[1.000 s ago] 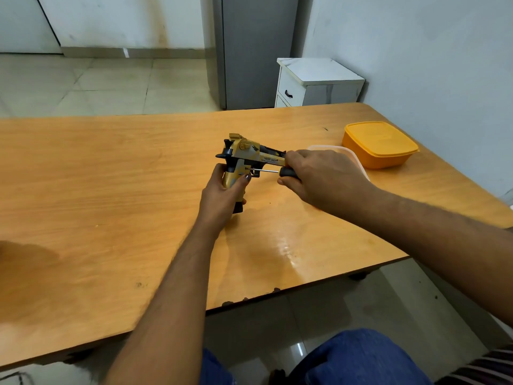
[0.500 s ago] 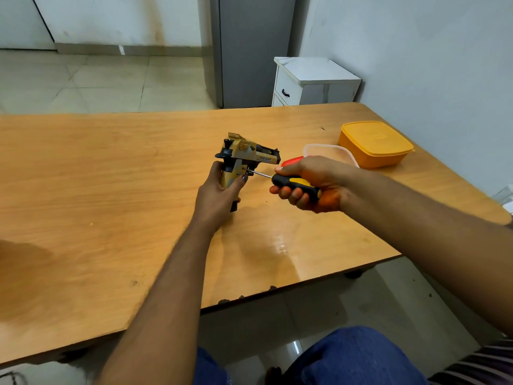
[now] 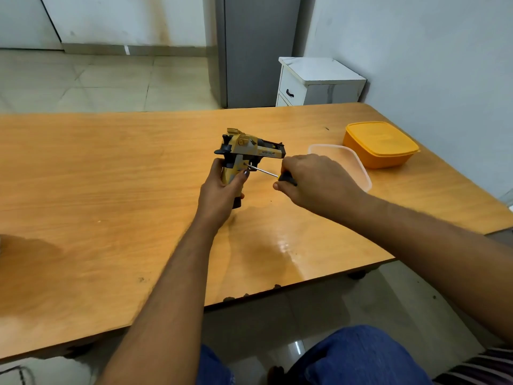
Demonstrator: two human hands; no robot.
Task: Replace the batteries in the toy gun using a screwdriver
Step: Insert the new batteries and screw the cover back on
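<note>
A gold and black toy gun (image 3: 248,150) stands upright on the wooden table (image 3: 111,190), its barrel pointing right. My left hand (image 3: 222,190) grips its handle from behind, thumb on the right side. My right hand (image 3: 313,182) holds a screwdriver (image 3: 263,172) by its black handle, most of which is hidden in my fist. The thin metal shaft runs left and its tip touches the gun's grip just below the trigger area.
A clear plastic lid (image 3: 349,165) lies behind my right hand. An orange lidded container (image 3: 380,144) sits at the table's far right. A white drawer cabinet (image 3: 316,80) and a grey fridge (image 3: 258,48) stand beyond the table. The table's near edge (image 3: 277,287) is chipped.
My right hand has rolled back over, palm down, turning the screwdriver; its yellow and orange handle, visible half a second ago, is now hidden. The gun and left hand stay put.
</note>
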